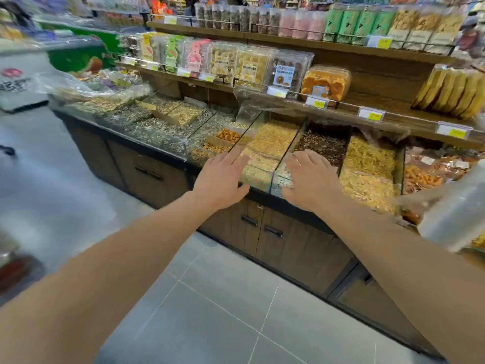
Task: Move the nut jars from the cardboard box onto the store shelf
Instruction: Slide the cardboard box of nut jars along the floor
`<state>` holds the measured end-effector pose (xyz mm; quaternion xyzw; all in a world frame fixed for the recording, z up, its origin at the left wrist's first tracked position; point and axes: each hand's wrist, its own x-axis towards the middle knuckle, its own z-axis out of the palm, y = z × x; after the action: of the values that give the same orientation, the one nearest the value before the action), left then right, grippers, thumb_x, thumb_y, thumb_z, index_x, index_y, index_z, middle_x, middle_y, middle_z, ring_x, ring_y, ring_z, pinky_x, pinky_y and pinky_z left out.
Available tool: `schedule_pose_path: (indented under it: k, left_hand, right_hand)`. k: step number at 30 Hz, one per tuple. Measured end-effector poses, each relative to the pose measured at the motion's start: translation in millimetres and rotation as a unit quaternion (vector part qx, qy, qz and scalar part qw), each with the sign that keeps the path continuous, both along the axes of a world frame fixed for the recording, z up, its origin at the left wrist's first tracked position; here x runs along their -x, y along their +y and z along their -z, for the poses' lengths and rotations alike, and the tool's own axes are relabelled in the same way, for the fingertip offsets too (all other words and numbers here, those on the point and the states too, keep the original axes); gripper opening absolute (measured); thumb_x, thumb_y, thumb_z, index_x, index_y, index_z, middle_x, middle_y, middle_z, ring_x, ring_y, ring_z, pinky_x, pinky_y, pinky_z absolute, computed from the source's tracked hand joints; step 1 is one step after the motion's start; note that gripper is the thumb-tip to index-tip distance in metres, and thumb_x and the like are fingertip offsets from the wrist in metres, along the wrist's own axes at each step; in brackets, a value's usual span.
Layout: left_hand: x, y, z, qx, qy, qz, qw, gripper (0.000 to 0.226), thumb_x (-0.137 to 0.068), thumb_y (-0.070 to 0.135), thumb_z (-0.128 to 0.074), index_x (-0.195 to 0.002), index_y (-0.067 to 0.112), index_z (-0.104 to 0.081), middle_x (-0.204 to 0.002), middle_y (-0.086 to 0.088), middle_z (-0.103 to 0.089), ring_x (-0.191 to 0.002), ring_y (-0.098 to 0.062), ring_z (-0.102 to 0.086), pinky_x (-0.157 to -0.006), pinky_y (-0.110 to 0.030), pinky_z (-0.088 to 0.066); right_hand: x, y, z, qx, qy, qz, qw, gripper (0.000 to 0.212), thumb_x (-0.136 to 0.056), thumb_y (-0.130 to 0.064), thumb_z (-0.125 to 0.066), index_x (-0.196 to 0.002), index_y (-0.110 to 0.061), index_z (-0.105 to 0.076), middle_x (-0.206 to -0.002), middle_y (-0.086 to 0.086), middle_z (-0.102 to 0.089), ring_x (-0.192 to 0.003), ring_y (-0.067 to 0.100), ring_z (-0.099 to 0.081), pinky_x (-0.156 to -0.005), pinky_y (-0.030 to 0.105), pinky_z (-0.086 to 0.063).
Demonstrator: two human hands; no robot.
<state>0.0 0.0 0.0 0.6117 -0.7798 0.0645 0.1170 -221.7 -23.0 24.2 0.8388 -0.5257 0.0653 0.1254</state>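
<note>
Both my arms reach forward over the grey floor toward a store display. My left hand (221,181) is held out flat with straight fingers and holds nothing. My right hand (311,179) is held out the same way, a little apart from it, also empty. Both hover in front of the clear front wall of the bulk nut bins (273,143). Several tall clear nut jars (223,18) stand in a row on the top wooden store shelf (341,46). No cardboard box is in view.
A middle shelf (349,107) carries packaged dried fruit and yellow price tags. Wooden cabinet doors (262,229) sit under the bins. A blurred clear plastic object (456,206) is at the right edge. A green display (78,56) stands far left.
</note>
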Motion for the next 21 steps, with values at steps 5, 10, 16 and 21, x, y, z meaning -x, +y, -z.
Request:
schedule_pose_path:
  k: [5,10,16,21]
  left_hand:
    - [-73.3,62.2,34.9,-0.034,0.008,-0.138,0.99,0.071,-0.09,0.049,-0.053,-0.151,0.021,-0.03,-0.158,-0.005,-0.029,-0.142,-0.027,-0.029,-0.115,-0.044,-0.029]
    - [-158.8,132.6,68.5,-0.059,0.043,-0.24,0.968,0.07,-0.09,0.046,-0.055,-0.151,0.02,-0.03,-0.158,-0.005,-0.028,-0.142,-0.029,-0.03,-0.115,-0.043,-0.026]
    - [-270.2,212.8,101.2,-0.074,0.07,-0.339,0.935,0.073,-0.086,0.046,-0.059,-0.149,0.02,-0.033,-0.156,-0.006,-0.031,-0.14,-0.031,-0.032,-0.113,-0.044,-0.029]
    - [-349.6,270.0,111.0,-0.079,0.072,-0.405,0.908,0.071,-0.087,0.044,-0.06,-0.148,0.017,-0.035,-0.154,-0.009,-0.034,-0.14,-0.03,-0.033,-0.113,-0.041,-0.029]
  right_hand:
    - [-81.6,14.5,27.9,-0.05,0.026,-0.106,0.993,0.066,-0.086,-0.05,-0.054,-0.141,-0.018,-0.038,-0.145,0.007,-0.04,-0.136,0.03,-0.03,-0.111,0.046,-0.028]
    - [-189.4,42.9,57.5,-0.072,0.041,-0.215,0.973,0.07,-0.087,-0.051,-0.055,-0.146,-0.021,-0.034,-0.15,0.004,-0.036,-0.143,0.029,-0.025,-0.117,0.046,-0.024]
    - [-323.8,82.3,92.3,-0.073,0.065,-0.319,0.943,0.068,-0.082,-0.055,-0.056,-0.14,-0.021,-0.041,-0.142,0.004,-0.045,-0.137,0.03,-0.033,-0.114,0.046,-0.029]
    - [-433.5,112.9,105.9,-0.071,0.079,-0.384,0.917,0.072,-0.08,-0.056,-0.052,-0.14,-0.018,-0.041,-0.136,0.007,-0.048,-0.13,0.031,-0.04,-0.109,0.046,-0.033]
